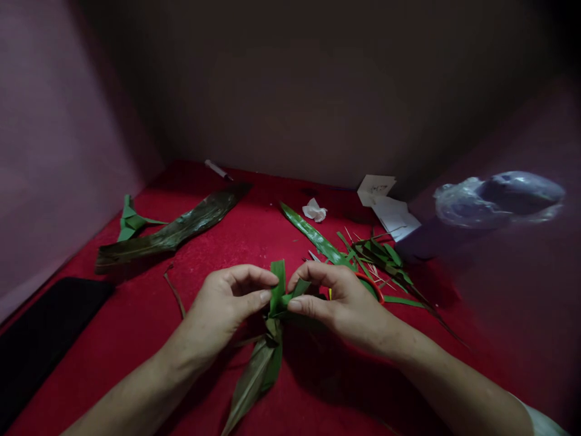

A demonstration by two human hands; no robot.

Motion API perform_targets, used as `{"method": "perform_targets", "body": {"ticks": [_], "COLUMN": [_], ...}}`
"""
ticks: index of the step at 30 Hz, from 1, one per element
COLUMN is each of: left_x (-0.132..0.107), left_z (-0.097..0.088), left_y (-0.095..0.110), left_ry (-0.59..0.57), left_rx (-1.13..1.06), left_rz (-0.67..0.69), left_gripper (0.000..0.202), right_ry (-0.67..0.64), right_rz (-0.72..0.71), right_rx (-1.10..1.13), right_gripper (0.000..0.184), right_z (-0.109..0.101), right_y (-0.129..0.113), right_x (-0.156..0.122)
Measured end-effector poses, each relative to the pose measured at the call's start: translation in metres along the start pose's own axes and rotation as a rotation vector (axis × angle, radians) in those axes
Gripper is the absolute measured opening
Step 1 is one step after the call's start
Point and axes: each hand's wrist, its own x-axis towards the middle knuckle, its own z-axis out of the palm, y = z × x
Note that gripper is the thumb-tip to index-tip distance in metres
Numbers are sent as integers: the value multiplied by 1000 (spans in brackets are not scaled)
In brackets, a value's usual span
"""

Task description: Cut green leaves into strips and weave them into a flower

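Both hands meet over a green leaf (278, 284) that is folded at its upper part. Its long pointed ends hang down toward me, one dull and one brighter green. My left hand (227, 300) pinches the upright strip between thumb and forefinger. On the other side, my right hand (336, 297) grips a short folded flap of the same leaf with thumb and forefinger. Scissors with an orange handle (370, 283) lie partly hidden behind my right hand.
A folded leaf piece (130, 223) and a long dark leaf (177, 227) lie at left, near a black flat object (49, 327). Behind are a syringe (218, 169), crumpled tissue (314, 210) and papers (390, 212). Leaf scraps (381, 254) and a plastic-lined bin (499, 197) are right.
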Motion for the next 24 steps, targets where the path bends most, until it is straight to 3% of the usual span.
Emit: {"method": "perform_targets", "body": {"ticks": [7, 19, 24], "left_x": [-1, 0, 3], "left_z": [2, 7, 5], "left_y": [-4, -3, -6], "left_ry": [25, 74, 50], "left_rx": [-34, -29, -87], "left_rz": [126, 173, 118], "left_gripper": [19, 18, 20], "right_ry": [1, -10, 5], "right_rz": [56, 182, 251], "right_rx": [79, 313, 331], "right_gripper": [11, 18, 18], "right_z": [4, 8, 8], "right_y": [2, 5, 8], "right_x": [2, 6, 9]}}
